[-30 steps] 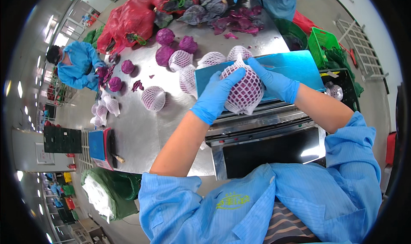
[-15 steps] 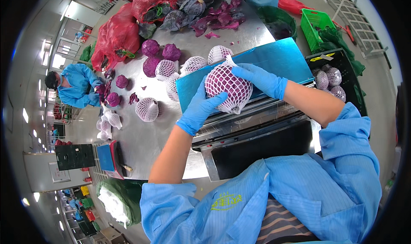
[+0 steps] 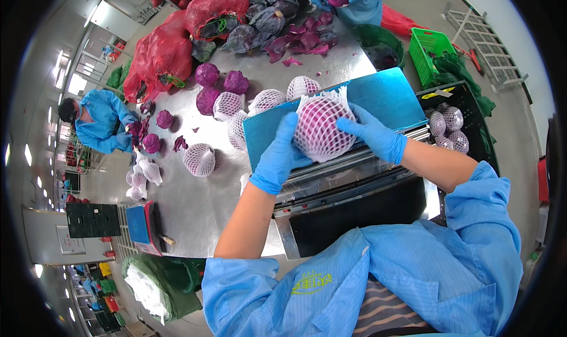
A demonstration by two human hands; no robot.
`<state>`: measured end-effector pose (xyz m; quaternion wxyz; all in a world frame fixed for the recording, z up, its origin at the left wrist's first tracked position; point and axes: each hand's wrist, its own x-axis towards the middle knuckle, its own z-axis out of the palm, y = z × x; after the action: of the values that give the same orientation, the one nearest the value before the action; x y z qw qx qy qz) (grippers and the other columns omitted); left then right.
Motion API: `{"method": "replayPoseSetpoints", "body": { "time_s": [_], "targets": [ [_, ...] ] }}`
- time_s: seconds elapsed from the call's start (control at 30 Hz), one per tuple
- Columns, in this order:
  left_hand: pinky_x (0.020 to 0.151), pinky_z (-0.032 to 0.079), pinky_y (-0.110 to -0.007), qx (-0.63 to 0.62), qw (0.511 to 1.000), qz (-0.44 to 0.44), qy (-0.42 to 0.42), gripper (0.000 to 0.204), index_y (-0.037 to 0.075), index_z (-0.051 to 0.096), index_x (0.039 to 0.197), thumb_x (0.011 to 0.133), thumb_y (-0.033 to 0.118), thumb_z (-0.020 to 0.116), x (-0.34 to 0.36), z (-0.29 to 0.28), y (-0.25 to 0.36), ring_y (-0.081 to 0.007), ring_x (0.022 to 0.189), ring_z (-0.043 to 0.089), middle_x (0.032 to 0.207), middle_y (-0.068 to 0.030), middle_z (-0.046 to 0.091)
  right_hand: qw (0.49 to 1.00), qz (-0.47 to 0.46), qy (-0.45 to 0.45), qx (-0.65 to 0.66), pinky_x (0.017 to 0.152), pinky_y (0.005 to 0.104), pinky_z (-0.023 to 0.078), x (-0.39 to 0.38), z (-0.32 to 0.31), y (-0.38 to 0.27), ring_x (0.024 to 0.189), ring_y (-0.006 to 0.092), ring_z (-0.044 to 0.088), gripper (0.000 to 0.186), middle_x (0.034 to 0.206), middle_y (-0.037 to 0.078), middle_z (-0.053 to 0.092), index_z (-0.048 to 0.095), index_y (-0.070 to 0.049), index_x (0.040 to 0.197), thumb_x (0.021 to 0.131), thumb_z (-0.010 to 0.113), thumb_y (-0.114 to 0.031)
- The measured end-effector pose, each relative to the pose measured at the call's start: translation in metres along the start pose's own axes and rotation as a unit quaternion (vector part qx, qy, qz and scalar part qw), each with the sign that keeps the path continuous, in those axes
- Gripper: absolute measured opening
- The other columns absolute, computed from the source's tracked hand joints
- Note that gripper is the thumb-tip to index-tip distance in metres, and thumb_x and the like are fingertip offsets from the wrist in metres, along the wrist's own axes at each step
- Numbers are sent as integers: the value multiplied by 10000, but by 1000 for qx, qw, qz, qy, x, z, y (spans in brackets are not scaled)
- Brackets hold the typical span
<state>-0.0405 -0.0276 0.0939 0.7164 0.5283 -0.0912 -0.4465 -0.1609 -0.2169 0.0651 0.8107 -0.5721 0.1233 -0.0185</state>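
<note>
A red cabbage in a white foam net (image 3: 322,133) is between my blue-gloved hands, the frayed net edge at its top. My left hand (image 3: 282,151) grips its left side, fingers partly hidden beneath it. My right hand (image 3: 373,135) holds the right side, thumb across the net. Behind the cabbage is a shiny blue board (image 3: 384,95) on a steel machine with a black top (image 3: 348,213). Other netted cabbages (image 3: 199,160) lie to the left on the steel table (image 3: 230,189), near several bare red cabbages (image 3: 236,83).
Red mesh sacks (image 3: 156,56) and loose outer leaves (image 3: 304,41) cover the back. A black crate (image 3: 484,136) of wrapped cabbages stands right, near a green crate (image 3: 422,56). A red scale (image 3: 147,225) sits left. Co-workers handle cabbages at left (image 3: 97,124) and back (image 3: 369,6).
Both hands have shifted their grip, the left lower along the side, and turned the cabbage; the net's gathered neck now looks spread across the top. The back co-worker's hands show again with a cabbage.
</note>
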Motion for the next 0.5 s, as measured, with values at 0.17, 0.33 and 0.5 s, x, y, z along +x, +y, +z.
{"method": "replayPoseSetpoints", "body": {
  "time_s": [0.17, 0.33, 0.5],
  "targets": [
    [977, 491, -333, 7, 998, 38, -40, 750, 25, 362, 1419, 842, 285, 763, 23, 7, 14, -207, 1138, 583, 1297, -120, 549, 996, -71, 36, 48, 1019, 364, 459, -17, 24, -15, 1166, 180, 551, 676, 1276, 106, 558, 427, -17, 1355, 852, 742, -340],
    [1084, 403, -386, 287, 933, 11, -217, 1098, 33, 289, 1509, 605, 218, 884, 42, 19, 90, -247, 1233, 536, 1374, -145, 522, 941, 46, 5, 335, 1013, 461, 484, -20, 13, -19, 1210, 261, 545, 651, 1363, 117, 501, 437, -112, 1375, 930, 516, -581],
    [1119, 365, -381, 545, 760, -32, -352, 1125, 42, 319, 1500, 560, 273, 891, 92, 46, 90, -262, 1291, 485, 1433, -154, 474, 873, 72, -33, 481, 1015, 460, 488, -18, 36, -5, 1227, 286, 541, 741, 1389, 118, 495, 404, -114, 1428, 929, 438, -661]
  ]
}}
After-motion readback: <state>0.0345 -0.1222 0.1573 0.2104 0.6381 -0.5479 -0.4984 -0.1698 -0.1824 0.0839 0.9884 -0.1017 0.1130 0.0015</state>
